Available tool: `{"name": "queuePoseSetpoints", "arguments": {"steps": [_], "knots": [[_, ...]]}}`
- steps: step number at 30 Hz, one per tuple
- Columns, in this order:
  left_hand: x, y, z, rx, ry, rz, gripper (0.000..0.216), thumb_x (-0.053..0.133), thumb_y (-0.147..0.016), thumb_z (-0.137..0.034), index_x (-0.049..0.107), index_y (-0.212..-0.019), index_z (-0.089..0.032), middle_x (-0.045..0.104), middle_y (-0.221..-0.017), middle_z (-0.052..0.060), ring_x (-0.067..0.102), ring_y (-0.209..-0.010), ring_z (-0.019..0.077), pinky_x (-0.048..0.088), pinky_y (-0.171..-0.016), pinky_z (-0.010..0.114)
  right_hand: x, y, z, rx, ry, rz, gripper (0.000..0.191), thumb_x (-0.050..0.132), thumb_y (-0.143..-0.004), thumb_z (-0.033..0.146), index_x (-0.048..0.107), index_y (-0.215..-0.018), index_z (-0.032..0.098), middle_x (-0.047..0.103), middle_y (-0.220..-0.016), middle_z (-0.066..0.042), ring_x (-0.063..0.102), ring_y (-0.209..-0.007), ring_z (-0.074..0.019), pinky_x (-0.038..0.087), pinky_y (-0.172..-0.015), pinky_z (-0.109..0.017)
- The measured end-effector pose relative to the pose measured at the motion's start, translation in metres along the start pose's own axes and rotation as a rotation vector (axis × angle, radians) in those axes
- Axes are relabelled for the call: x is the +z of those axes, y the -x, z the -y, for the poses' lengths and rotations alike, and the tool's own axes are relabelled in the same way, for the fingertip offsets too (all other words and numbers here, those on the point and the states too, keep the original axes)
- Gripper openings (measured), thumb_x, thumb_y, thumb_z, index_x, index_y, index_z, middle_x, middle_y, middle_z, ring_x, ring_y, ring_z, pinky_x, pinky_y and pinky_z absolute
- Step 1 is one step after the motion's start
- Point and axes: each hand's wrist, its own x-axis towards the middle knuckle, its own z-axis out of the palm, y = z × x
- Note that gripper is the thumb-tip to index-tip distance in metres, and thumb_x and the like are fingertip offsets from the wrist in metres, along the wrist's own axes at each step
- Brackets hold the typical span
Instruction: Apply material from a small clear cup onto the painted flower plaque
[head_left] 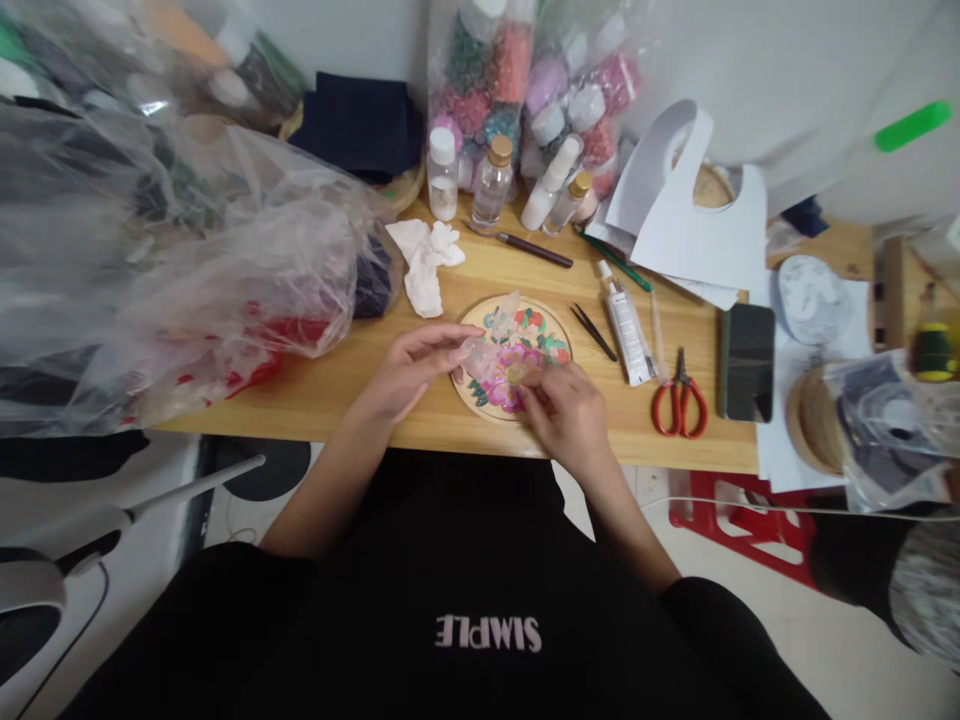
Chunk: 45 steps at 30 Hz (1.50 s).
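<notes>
A round wooden disc [551, 330] painted with pink and green flowers lies near the front edge of the wooden table [337, 385]. My left hand [416, 365] pinches a small clear plastic bag [484, 345] over the disc's left side. At the disc's lower right my right hand [566, 410] has its fingers closed on a small yellowish piece [515, 375], too small to name.
Black tweezers [594, 332], a glue tube [625, 322], red scissors [679, 397] and a dark phone [746, 360] lie right of the disc. A crumpled tissue [426, 262], small bottles [491, 182] and bagged beads [517, 75] stand behind. Big plastic bags [165, 240] fill the left.
</notes>
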Motion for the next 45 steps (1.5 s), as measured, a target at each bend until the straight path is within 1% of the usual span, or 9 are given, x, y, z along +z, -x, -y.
{"name": "queuePoseSetpoints", "arguments": {"steps": [7,15,18,22,27,34,39,42,45], "knots": [[0.000,0.000,0.000,0.002,-0.006,0.000,0.024,0.083,-0.067,-0.033,0.079,-0.088,-0.023,0.074,-0.086,0.002,0.062,-0.069,0.0116,0.049,-0.059,0.024,-0.003,-0.001,0.000,-0.005,-0.008,-0.015,0.015,0.054,-0.090,0.019,0.061,-0.077,0.021,0.065,-0.068,-0.003,0.056,-0.068,-0.0195,0.045,-0.064,-0.033],[-0.001,0.000,0.001,0.010,0.003,0.002,0.025,0.084,-0.065,-0.034,0.079,-0.088,-0.025,0.074,-0.084,0.002,0.062,-0.067,0.0114,0.049,-0.060,0.023,-0.025,-0.009,0.017,0.001,-0.139,-0.084,0.011,0.057,-0.090,0.017,0.061,-0.082,0.023,0.059,-0.062,0.001,0.054,-0.062,-0.0161,0.045,-0.060,-0.031],[0.000,0.000,0.000,0.011,-0.010,0.001,0.024,0.084,-0.066,-0.033,0.079,-0.088,-0.024,0.075,-0.086,0.003,0.063,-0.069,0.0118,0.049,-0.060,0.023,-0.023,-0.016,0.025,-0.052,-0.155,-0.085,0.013,0.055,-0.091,0.018,0.061,-0.081,0.023,0.060,-0.062,0.001,0.054,-0.062,-0.0164,0.045,-0.062,-0.032],[0.000,0.001,0.000,0.017,-0.012,0.009,0.024,0.084,-0.066,-0.034,0.079,-0.088,-0.025,0.076,-0.090,0.002,0.064,-0.070,0.0115,0.050,-0.060,0.022,-0.013,-0.025,0.026,-0.095,-0.051,-0.101,0.015,0.051,-0.092,0.018,0.063,-0.083,0.021,0.063,-0.065,-0.002,0.054,-0.066,-0.0184,0.043,-0.063,-0.033],[-0.003,0.000,0.002,0.012,-0.035,0.020,0.023,0.082,-0.069,-0.034,0.079,-0.091,-0.025,0.077,-0.098,0.003,0.065,-0.069,0.0107,0.051,-0.062,0.022,-0.010,-0.027,0.022,-0.099,-0.010,-0.041,0.016,0.051,-0.092,0.018,0.063,-0.081,0.021,0.065,-0.068,-0.004,0.056,-0.069,-0.0191,0.044,-0.064,-0.032],[-0.003,0.001,0.003,0.024,-0.068,0.024,0.024,0.082,-0.070,-0.037,0.080,-0.091,-0.026,0.077,-0.097,0.002,0.064,-0.066,0.0093,0.051,-0.061,0.021,-0.008,-0.025,0.023,0.015,-0.293,0.057,0.014,0.058,-0.088,0.017,0.062,-0.075,0.021,0.063,-0.065,0.000,0.057,-0.066,-0.0158,0.045,-0.066,-0.030],[-0.002,0.001,0.002,0.009,-0.048,0.012,0.025,0.083,-0.067,-0.037,0.080,-0.090,-0.027,0.078,-0.096,0.002,0.063,-0.066,0.0094,0.051,-0.061,0.021,-0.013,-0.023,0.025,0.192,-0.499,0.020,0.011,0.061,-0.087,0.021,0.063,-0.076,0.021,0.063,-0.067,0.002,0.054,-0.060,-0.0117,0.041,-0.057,-0.026],[-0.002,0.000,0.003,0.015,-0.020,0.015,0.025,0.084,-0.066,-0.037,0.080,-0.089,-0.028,0.077,-0.090,0.001,0.062,-0.065,0.0087,0.050,-0.060,0.020,-0.018,-0.018,0.022,0.238,-0.504,-0.024,0.011,0.062,-0.087,0.022,0.063,-0.076,0.021,0.058,-0.063,0.003,0.051,-0.058,-0.0107,0.039,-0.054,-0.025],[-0.003,-0.002,0.004,0.027,0.013,0.024,0.026,0.084,-0.066,-0.037,0.080,-0.089,-0.027,0.076,-0.084,0.000,0.062,-0.065,0.0085,0.050,-0.060,0.019,-0.021,-0.010,0.016,0.227,-0.435,-0.039,0.013,0.062,-0.087,0.022,0.062,-0.074,0.021,0.054,-0.060,0.004,0.050,-0.056,-0.0108,0.040,-0.055,-0.026]]}}
